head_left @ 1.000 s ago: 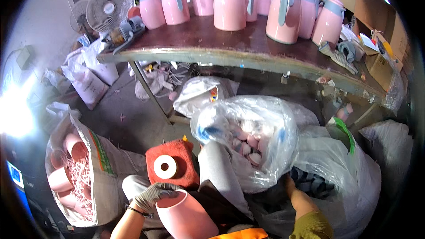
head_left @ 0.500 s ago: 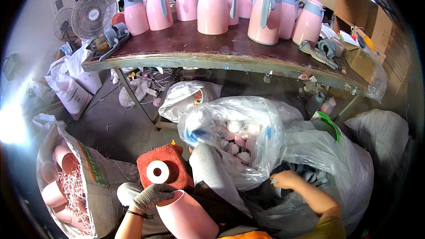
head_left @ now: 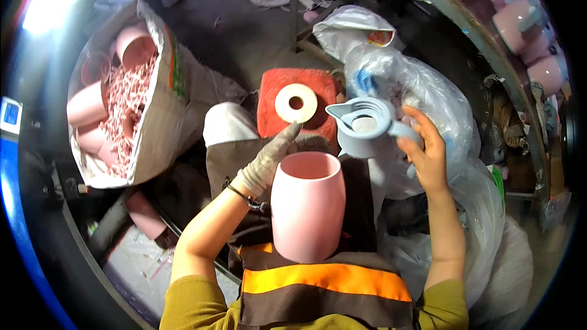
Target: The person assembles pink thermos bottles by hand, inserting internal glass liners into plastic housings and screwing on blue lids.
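Observation:
A pink jug shell, hollow and open at the top, stands in my lap. My left hand, in a pale work glove with a dark fingertip, curls round its far left side; some fingers are hidden behind the rim. To the right and slightly above, my bare right hand grips a grey-blue jug collar by its handle, with the spout pointing left. The collar is apart from the shell. Beyond my gloved hand, a cream ring lies on a red padded block.
At left stands a woven sack with pink shells and shavings. Clear plastic bags lie at right, one holding dark parts. The table edge with pink jugs runs along the upper right. Another pink shell lies lower left.
My right hand has come up out of the bag with the grey-blue collar. The pink shell now stands more upright. My view has swung left and downward.

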Available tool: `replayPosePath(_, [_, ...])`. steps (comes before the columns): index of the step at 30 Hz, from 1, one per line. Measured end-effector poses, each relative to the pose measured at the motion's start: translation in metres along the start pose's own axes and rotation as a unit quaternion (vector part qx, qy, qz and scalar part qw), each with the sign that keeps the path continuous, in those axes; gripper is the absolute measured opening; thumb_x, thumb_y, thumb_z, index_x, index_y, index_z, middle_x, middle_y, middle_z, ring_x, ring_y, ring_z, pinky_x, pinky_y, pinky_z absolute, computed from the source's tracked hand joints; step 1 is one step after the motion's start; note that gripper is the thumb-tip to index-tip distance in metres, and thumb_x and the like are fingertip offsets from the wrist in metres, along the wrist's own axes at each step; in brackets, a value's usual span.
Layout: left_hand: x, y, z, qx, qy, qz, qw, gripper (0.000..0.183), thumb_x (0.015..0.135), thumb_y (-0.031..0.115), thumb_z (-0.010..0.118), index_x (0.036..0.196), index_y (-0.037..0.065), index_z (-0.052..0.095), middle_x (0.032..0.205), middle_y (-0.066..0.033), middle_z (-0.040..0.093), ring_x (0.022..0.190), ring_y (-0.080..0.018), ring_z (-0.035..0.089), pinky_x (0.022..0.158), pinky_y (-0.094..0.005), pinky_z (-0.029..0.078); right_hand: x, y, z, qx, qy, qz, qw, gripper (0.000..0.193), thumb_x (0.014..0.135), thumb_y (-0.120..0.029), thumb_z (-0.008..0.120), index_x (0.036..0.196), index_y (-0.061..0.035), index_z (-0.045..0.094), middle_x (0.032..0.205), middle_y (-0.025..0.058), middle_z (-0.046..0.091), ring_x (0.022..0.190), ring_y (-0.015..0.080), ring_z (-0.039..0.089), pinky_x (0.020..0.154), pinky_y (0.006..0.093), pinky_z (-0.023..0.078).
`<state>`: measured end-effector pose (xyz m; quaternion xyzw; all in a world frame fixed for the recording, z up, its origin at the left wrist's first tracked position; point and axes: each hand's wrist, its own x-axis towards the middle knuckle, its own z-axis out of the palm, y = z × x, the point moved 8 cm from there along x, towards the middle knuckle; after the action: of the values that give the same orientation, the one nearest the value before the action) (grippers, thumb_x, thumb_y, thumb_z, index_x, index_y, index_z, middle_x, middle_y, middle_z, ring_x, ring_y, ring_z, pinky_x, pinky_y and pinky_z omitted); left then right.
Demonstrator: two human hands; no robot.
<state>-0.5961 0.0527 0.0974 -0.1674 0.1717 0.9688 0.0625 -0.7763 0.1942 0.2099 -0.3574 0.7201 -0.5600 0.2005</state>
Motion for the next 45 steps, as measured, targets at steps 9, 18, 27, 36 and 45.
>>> replayPosePath(9, [-0.028, 0.02, 0.001, -0.011, 0.043, 0.107, 0.993, 0.089, 0.085, 0.066, 0.056, 0.131, -0.009, 0.045, 0.126, -0.0208, 0.057, 0.114, -0.0264, 0.058, 0.104, -0.0386, 0.043, 0.013, 0.012, 0.085, 0.206, -0.112, 0.205, 0.95, 0.031, 0.097, -0.023, 0.058, 0.12, -0.0033, 0.06, 0.072, -0.0047, 0.052, 0.056, 0.0029, 0.045, 0.048, 0.0169, 0.033])
replayPosePath(18, [-0.021, 0.031, -0.025, 0.226, 0.016, 0.094, 0.969, 0.042, 0.088, 0.029, 0.066, 0.119, 0.002, 0.061, 0.113, -0.0038, 0.064, 0.101, -0.0109, 0.059, 0.092, -0.0274, 0.047, 0.007, 0.04, 0.097, 0.27, -0.107, 0.316, 0.903, 0.029, 0.098, -0.026, 0.056, 0.119, -0.006, 0.059, 0.073, -0.0039, 0.052, 0.054, 0.0025, 0.044, 0.044, 0.0173, 0.033])
replayPosePath(27, [-0.029, 0.017, -0.019, 0.007, -0.02, 0.071, 0.997, 0.051, 0.083, 0.019, 0.067, 0.129, 0.0, 0.053, 0.124, -0.0079, 0.06, 0.117, -0.0179, 0.054, 0.104, -0.0331, 0.04, 0.006, 0.051, 0.107, 0.236, -0.134, 0.329, 0.904, 0.029, 0.098, -0.024, 0.057, 0.119, -0.0032, 0.059, 0.07, -0.0065, 0.048, 0.048, -0.0011, 0.038, 0.041, 0.0149, 0.03])
replayPosePath(36, [-0.021, 0.009, -0.032, 0.038, -0.024, 0.066, 0.997, 0.078, 0.078, 0.043, 0.077, 0.136, 0.002, 0.045, 0.133, -0.0098, 0.054, 0.121, -0.0203, 0.052, 0.105, -0.0358, 0.042, 0.008, 0.048, 0.107, 0.157, -0.142, 0.29, 0.934, 0.031, 0.095, -0.026, 0.062, 0.118, -0.0042, 0.06, 0.071, -0.0058, 0.05, 0.048, -0.0014, 0.037, 0.041, 0.0147, 0.027])
replayPosePath(45, [-0.022, 0.012, -0.024, 0.034, -0.02, 0.059, 0.997, 0.073, 0.084, 0.045, 0.071, 0.137, 0.002, 0.044, 0.132, -0.0116, 0.055, 0.119, -0.0211, 0.054, 0.105, -0.0356, 0.042, 0.003, 0.045, 0.107, 0.097, -0.13, 0.251, 0.954, 0.029, 0.095, -0.024, 0.063, 0.118, -0.0053, 0.061, 0.071, -0.0052, 0.052, 0.051, -0.0007, 0.038, 0.044, 0.0153, 0.027])
